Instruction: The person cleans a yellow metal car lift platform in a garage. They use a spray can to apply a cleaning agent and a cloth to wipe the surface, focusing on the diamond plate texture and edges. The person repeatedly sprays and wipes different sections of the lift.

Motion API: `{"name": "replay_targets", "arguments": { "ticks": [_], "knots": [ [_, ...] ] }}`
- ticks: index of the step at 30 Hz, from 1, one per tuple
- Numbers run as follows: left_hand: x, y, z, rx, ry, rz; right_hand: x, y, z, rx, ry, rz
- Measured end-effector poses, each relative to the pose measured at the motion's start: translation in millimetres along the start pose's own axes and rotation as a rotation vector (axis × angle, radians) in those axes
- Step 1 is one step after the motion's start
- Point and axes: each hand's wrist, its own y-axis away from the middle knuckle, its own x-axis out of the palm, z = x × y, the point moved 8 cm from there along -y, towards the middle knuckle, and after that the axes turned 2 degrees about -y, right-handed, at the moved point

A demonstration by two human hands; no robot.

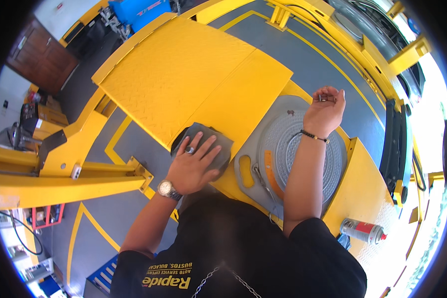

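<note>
My left hand (193, 166), with a ring and a wristwatch (168, 188), lies with spread fingers on dark grey fabric (221, 148) beside the yellow ramp's edge. Whether that fabric is my trouser knee or a separate cloth, I cannot tell. Raised over the far side of a round grey turntable plate (275, 134) is my right hand (326, 108). Its fingers curl inward, and nothing shows in them except a ring. A beaded bracelet (314, 137) circles that wrist. The plate has a dimpled top, an orange curved strip (273, 174) and a handle cutout at its near left.
A yellow steel ramp (198, 74) slopes away in front of me. A red and grey spray can (363, 231) lies at the lower right. Yellow lift beams (84, 185) stand at the left. Beyond, there is a blue machine cover (139, 12) and part of a vehicle (382, 35).
</note>
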Motion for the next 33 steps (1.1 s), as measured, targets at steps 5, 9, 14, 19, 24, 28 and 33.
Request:
{"name": "replay_targets", "arguments": {
  "ticks": [5, 9, 14, 19, 24, 28, 33],
  "knots": [
    [36, -121, -14, 0.118, -0.174, 0.036, 29, 5, 41, -0.077, 0.157, 0.048],
    [56, -218, -12, 0.112, -0.257, 0.074, 71, 46, 102, -0.225, 0.179, 0.288],
    [74, -311, -7, 0.067, -0.329, 0.122, 33, 149, 156, -0.486, 0.511, 0.584],
    [85, -379, -3, 0.032, -0.348, 0.102, -88, 244, 193, -0.276, 1.011, 0.414],
    [90, -412, 3, -0.021, -0.341, 0.125, -264, 297, 321, -0.512, 1.2, -0.604],
    [87, -410, 11, -0.029, -0.351, 0.099, -296, 259, 372, -0.62, 1.408, -0.66],
    [91, -333, 1, 0.1, -0.378, 0.117, -265, 191, 383, -0.74, 1.479, -0.4]
  ]
}}
